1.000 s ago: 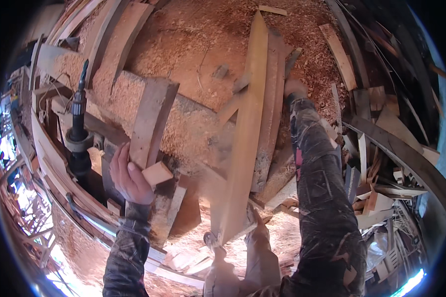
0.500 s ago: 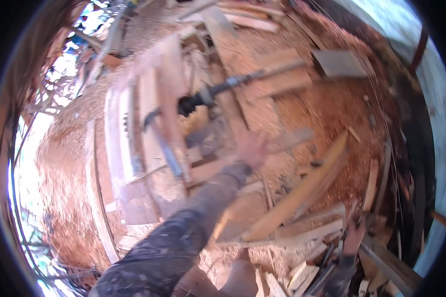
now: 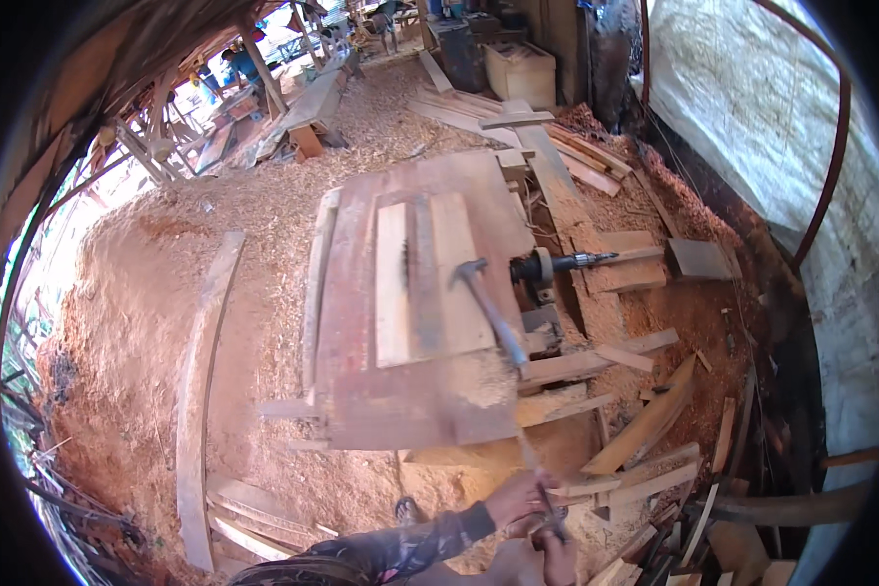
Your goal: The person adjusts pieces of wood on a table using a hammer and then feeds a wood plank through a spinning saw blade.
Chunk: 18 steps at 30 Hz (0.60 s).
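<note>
Close to the lower edge, my left hand (image 3: 516,500) and my right hand (image 3: 559,559) are near each other, both closed. A slim, long tool (image 3: 528,451), smeared by motion, runs between them, its pale end pointing up toward the workbench and its dark end at my right hand. Its exact kind I cannot make out. Beyond my hands, a hammer (image 3: 494,314) lies on the wooden workbench (image 3: 410,415), head away from me. Two pale boards (image 3: 393,283) rest flat there. A dark machine spindle with a metal chuck (image 3: 581,261) sticks out to the right of the hammer.
A long plank (image 3: 205,391) lies on the sawdust at the left. Boards (image 3: 645,420) and offcuts (image 3: 635,557) crowd the right and lower right. A pale sheet wall (image 3: 762,117) stands at the right. Far back, a person (image 3: 242,68) is beside more timber.
The view has swung, showing the workbench farther right. My left hand, spread over the offcuts before, is now drawn back and closed beside my right hand, which was among scraps at lower right.
</note>
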{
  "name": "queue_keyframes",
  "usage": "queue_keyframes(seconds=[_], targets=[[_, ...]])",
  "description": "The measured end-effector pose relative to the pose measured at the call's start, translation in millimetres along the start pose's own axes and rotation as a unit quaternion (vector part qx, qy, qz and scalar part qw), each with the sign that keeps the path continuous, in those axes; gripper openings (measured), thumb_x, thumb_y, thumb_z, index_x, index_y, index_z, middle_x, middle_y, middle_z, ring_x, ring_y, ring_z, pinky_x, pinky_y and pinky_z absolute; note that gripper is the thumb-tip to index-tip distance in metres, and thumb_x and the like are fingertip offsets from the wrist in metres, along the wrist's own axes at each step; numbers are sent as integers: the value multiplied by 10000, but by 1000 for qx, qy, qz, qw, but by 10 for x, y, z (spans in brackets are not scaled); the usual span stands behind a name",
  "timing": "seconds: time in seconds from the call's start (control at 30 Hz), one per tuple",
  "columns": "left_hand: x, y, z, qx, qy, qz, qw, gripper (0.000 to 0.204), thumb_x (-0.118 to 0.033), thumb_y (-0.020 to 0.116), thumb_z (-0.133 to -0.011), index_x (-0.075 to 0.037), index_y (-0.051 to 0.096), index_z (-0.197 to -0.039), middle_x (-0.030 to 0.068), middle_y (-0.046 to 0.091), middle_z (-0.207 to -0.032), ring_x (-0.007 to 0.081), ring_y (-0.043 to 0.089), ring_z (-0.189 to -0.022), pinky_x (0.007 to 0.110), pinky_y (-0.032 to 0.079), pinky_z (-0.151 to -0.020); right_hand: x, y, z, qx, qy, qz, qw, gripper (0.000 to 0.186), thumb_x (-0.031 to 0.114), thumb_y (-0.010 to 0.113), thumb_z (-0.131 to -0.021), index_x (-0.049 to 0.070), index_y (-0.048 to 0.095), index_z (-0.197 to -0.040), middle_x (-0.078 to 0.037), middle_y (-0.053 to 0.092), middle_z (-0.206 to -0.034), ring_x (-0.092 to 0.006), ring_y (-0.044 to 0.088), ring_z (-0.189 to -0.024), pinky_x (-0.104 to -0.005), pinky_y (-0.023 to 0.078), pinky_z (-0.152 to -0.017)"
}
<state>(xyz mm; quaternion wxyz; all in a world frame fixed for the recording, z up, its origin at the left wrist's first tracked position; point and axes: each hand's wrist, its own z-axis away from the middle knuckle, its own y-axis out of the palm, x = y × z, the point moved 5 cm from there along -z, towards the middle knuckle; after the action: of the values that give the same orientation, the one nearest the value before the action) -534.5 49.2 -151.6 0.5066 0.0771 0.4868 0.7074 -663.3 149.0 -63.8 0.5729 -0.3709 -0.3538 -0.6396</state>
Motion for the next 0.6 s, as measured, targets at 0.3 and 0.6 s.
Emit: queue_keyframes(seconds=[0.3, 0.6], targets=[[-1738, -202, 3299, -119, 220, -140, 958, 212, -234, 531, -1054, -29, 557, -1101, 90, 634, -972, 195, 676, -858, 363, 592, -730, 1103, 2263, 478, 263, -152, 118, 945, 584, 369, 518, -1037, -48, 460, -1442, -154, 538, -1416, -234, 504, -1311, -361, 340, -1134], [-1705, 110, 4589, -119, 319, -175, 924, 247, -171, 496, -1067, 19, 579, -1199, 16, 612, -867, 107, 639, -643, 262, 568, -605, 2027, 3872, 1242, 358, -127, 150, 913, 383, 275, 536, -1046, -57, 670, -1183, -100, 706, -1085, -140, 630, -1023, -279, 488, -912]])
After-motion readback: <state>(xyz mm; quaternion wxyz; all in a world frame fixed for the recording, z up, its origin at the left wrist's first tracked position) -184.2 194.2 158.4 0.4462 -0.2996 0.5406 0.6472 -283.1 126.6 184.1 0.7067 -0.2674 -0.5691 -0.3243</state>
